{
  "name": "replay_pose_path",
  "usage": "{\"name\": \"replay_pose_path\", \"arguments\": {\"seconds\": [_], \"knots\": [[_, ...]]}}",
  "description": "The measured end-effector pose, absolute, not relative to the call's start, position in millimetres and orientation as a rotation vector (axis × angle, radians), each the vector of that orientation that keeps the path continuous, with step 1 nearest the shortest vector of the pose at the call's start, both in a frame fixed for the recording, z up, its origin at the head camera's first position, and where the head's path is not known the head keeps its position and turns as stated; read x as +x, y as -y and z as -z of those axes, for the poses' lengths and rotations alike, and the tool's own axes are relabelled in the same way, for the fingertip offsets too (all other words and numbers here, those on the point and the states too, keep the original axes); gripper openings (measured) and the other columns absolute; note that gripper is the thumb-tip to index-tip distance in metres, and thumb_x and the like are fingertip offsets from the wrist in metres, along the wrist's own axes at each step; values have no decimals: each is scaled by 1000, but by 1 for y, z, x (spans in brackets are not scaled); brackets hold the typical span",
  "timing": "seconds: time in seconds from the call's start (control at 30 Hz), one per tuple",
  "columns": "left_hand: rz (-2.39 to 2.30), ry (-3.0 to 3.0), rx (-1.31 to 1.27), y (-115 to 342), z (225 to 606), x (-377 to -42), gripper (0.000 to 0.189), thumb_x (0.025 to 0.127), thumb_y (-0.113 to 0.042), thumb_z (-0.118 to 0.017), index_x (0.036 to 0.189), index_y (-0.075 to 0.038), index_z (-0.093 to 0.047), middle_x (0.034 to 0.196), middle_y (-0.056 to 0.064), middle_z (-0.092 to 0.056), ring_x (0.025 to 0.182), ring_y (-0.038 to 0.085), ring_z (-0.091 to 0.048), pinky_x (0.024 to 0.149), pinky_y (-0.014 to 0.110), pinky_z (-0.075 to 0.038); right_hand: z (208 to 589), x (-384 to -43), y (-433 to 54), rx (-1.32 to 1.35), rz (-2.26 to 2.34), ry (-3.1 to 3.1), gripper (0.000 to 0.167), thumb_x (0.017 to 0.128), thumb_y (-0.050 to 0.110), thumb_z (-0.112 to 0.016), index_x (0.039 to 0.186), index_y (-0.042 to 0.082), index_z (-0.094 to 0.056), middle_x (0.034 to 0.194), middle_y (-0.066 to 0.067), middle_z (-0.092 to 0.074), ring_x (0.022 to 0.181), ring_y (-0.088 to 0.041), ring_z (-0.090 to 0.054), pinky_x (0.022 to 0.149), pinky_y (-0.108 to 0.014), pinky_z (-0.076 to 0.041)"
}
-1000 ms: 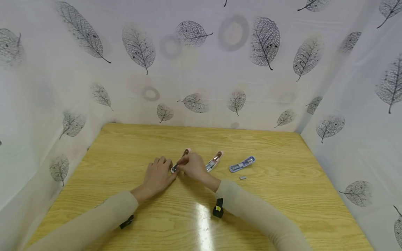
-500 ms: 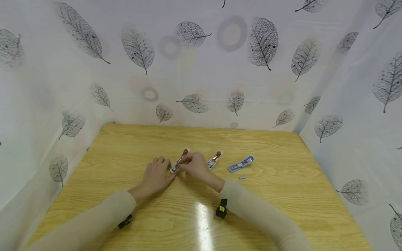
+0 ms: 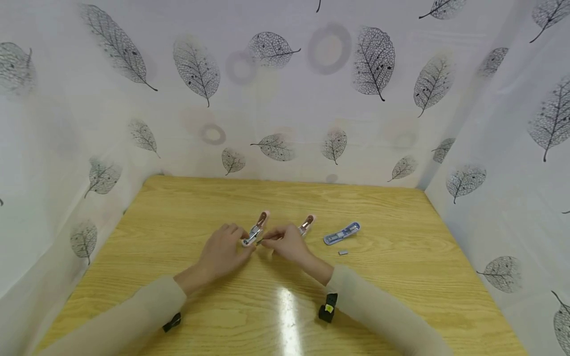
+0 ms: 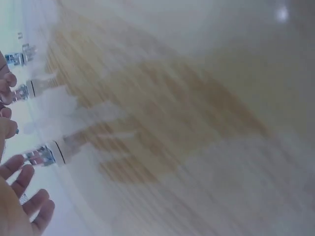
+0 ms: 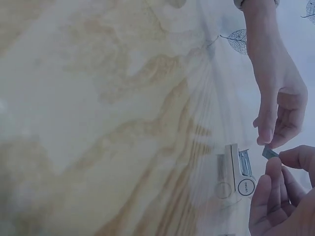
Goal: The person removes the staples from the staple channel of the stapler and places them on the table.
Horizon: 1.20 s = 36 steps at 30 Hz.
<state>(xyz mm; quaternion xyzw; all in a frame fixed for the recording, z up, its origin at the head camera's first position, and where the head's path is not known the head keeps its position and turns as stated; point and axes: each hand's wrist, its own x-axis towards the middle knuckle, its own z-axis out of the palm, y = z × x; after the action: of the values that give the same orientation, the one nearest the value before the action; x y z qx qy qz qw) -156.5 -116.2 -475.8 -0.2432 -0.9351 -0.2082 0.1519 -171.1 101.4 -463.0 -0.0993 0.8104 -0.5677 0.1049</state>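
Note:
My left hand holds the near end of an opened pink-and-white stapler, index finger on one side and thumb on the other. Its brown-lined cover is swung back away from me, and its metal channel shows. The same stapler appears beside my left fingers in the left wrist view. Between thumb and fingertip my right hand pinches a small dark strip of staples, just right of the stapler's near end. In the right wrist view the left fingertips are right at the strip.
Another opened pink stapler lies partly hidden behind my right hand. An opened blue stapler is farther right, with a small grey staple strip in front of it. Leaf-patterned cloth surrounds the wooden table.
My right hand has drawn back to the right from over the stapler, with the dark strip between its fingertips. More of the stapler's channel now shows. The left hand stays at its near end.

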Motion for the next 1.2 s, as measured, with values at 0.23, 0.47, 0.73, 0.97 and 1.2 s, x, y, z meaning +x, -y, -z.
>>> {"name": "replay_pose_path", "arguments": {"seconds": [0.23, 0.47, 0.73, 0.97, 1.2], "knots": [[547, 2617, -801, 109, 473, -147, 29, 85, -33, -88, 100, -12, -75, 93, -1, -73, 85, 16, -63, 76, 32, -55, 465, -161, -107, -174, 1744, -2262, 16, 93, 8, -78, 103, -4, -79, 86, -18, -79, 53, -7, -61, 53, -20, -50], [519, 2586, -856, 104, 474, -141, 15, 86, -20, -87, 92, -13, -76, 90, -2, -72, 81, 16, -66, 73, 31, -56, 466, -154, -107, -205, 1735, -2271, 18, 95, 10, -77, 104, -5, -78, 90, -22, -79, 53, -7, -62, 54, -20, -51], [772, 2800, -845, 106, 467, -139, 7, 93, -15, -80, 91, -13, -74, 91, -1, -72, 80, 8, -58, 68, 23, -48, 467, -151, -118, -842, 1180, -2795, 19, 94, 15, -80, 112, 10, -78, 98, -4, -80, 61, -1, -57, 58, -16, -49], [907, 2904, -1019, 111, 464, -142, 8, 100, -16, -71, 94, -13, -73, 93, -2, -68, 83, 8, -53, 74, 26, -47, 466, -151, -124, -1367, 687, -3002, 15, 92, 24, -83, 106, 19, -81, 96, 4, -76, 63, 0, -62, 59, -6, -42], [912, 2945, -1108, 114, 465, -143, 8, 102, -19, -69, 97, -13, -71, 97, -1, -69, 87, 9, -54, 77, 28, -48, 468, -153, -126, -1591, 339, -3032, 13, 91, 35, -84, 100, 26, -82, 88, 12, -70, 64, 4, -60, 56, -8, -40]]}}
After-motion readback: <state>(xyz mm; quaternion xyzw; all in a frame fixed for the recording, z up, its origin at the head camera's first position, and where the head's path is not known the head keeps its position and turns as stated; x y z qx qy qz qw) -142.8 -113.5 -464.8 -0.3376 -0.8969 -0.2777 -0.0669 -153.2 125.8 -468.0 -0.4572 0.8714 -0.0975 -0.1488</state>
